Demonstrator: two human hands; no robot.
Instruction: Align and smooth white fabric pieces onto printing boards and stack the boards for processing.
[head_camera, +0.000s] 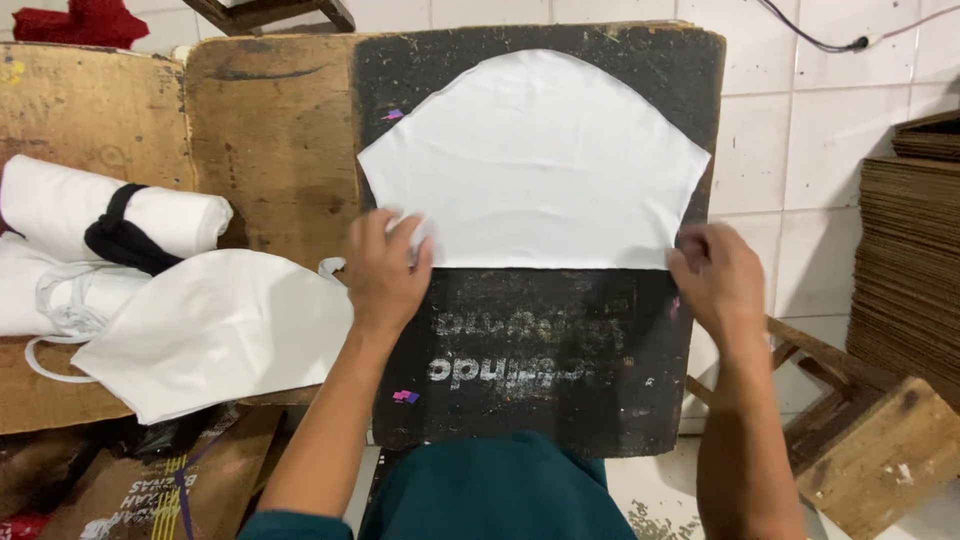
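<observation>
White fabric piece (535, 165): cut cloth with a domed top and a straight lower edge, lying flat on the upper half of the black board (540, 350).
Left hand (388, 272): palm down, fingers spread on the lower left corner of the cloth, pressing rather than pinching.
Right hand (716, 278): fingers curled at the lower right corner; whether they pinch the edge or only touch it cannot be told.
Black board: inked and flecked with old paint, faint mirrored lettering below the cloth.
Risk, skew: uneven pull from the two corners would probably leave the straight edge crooked or wrinkled.
Risk, soiling: dragging the cloth over the board could likely pick up residue.
Surroundings: stacked white pieces (215, 330) and a rolled bundle (110, 215) on the wooden table (270, 130) at left.
</observation>
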